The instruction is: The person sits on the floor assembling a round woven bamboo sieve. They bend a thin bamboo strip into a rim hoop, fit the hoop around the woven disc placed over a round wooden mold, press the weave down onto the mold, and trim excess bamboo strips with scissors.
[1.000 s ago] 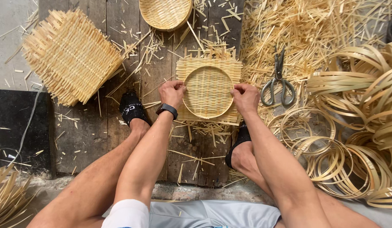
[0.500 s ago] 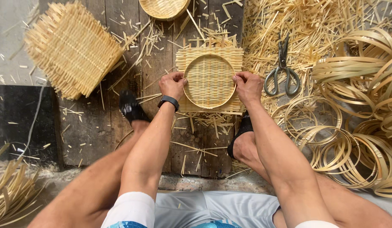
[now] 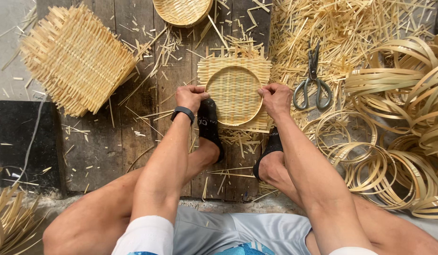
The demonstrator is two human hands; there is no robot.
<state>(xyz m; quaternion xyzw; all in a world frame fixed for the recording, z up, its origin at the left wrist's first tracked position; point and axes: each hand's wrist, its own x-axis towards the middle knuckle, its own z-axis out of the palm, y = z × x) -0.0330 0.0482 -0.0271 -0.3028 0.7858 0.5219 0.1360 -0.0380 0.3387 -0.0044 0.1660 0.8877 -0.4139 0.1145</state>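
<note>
A square woven bamboo mat [image 3: 234, 90] lies on the dark wooden floor with a round bamboo hoop pressed into its middle. My left hand [image 3: 190, 97] grips the hoop's left rim; a black watch sits on that wrist. My right hand [image 3: 274, 98] grips the right rim. Both feet in black socks rest under the mat's near edge, the left foot [image 3: 209, 125] touching the mat.
A stack of square woven mats [image 3: 75, 59] lies at the far left. A finished round basket [image 3: 182, 10] sits at the top edge. Grey scissors [image 3: 312, 80] lie on loose bamboo strips to the right. Several bamboo hoops [image 3: 393, 141] pile at the right.
The view has shifted slightly. Both hands stay on the hoop's rim, and my left foot has slid right, closer to the mat.
</note>
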